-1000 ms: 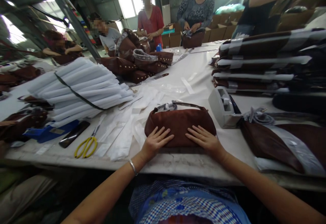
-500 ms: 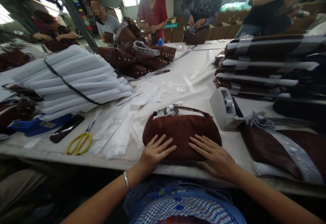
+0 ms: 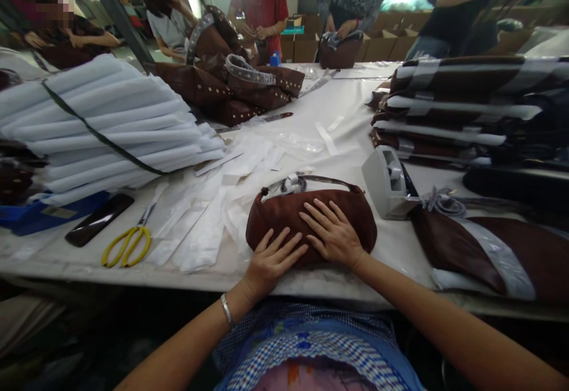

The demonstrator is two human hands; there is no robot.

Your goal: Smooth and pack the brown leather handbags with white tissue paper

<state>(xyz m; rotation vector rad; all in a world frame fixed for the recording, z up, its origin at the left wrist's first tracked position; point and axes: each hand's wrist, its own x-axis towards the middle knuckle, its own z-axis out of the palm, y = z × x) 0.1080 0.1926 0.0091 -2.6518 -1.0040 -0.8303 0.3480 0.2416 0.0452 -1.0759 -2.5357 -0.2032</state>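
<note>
A dark brown handbag (image 3: 267, 216) lies at the front edge of the table, its handle (image 3: 331, 181) arched along the far side. Some white wrapping (image 3: 292, 183) shows at the handle. My left hand (image 3: 272, 260) rests flat with spread fingers on the bag's lower left part. Higher up and right of it, my right hand (image 3: 333, 234) also lies flat on the bag, fingers apart. Both hands touch the brown surface without gripping it.
Yellow-handled scissors (image 3: 128, 246), a dark phone-like object (image 3: 100, 219) and a stack of white padding (image 3: 102, 124) lie left. A white tape dispenser (image 3: 386, 183), another brown bag (image 3: 484, 249) and stacked bags (image 3: 457, 77) stand right. Studded bags (image 3: 240, 92) and co-workers are beyond.
My right hand has slid up and to the left over the bag, closer to my left hand. The left hand stays about where it was. The view has shifted slightly.
</note>
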